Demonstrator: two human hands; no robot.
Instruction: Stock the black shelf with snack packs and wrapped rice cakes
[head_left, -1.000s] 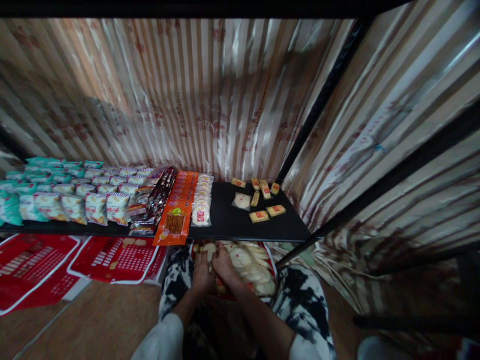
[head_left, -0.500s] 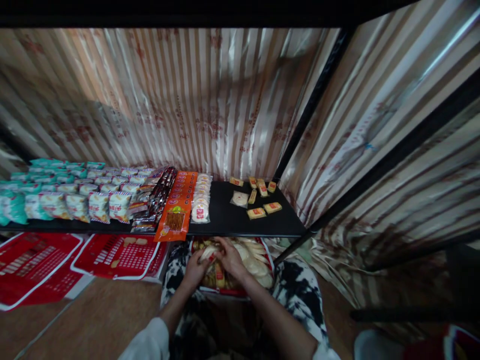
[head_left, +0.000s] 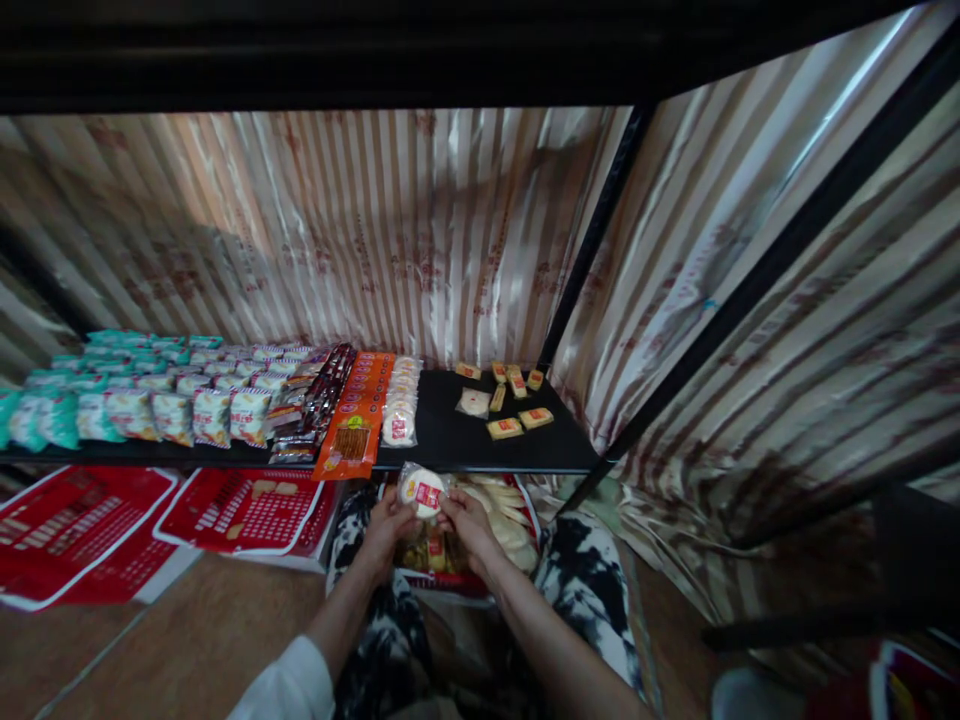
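A round white cracker in a clear wrapper with a red label [head_left: 424, 494] is held up between my two hands. My left hand [head_left: 390, 527] pinches its lower left edge, and my right hand [head_left: 463, 520] grips its lower right edge. Below them a red basket [head_left: 534, 520] sits between my knees, with flat pale packets [head_left: 517, 535] on its right side and yellowish packets [head_left: 427, 552] on its left. On the black shelf [head_left: 442, 440] just ahead lies a row of similar round white packets [head_left: 401, 405].
Left along the shelf are an orange packet [head_left: 352, 420], dark brown packets [head_left: 307, 405] and rows of white and teal packets [head_left: 135, 400]. Small yellow packets [head_left: 517, 420] lie scattered on the right. Red baskets [head_left: 240, 510] stand lower left. A black post [head_left: 600, 240] rises at the right.
My hands have lifted the wrapped cracker from just above the basket toward the shelf edge, and its labelled face now shows. The view has tilted up slightly.
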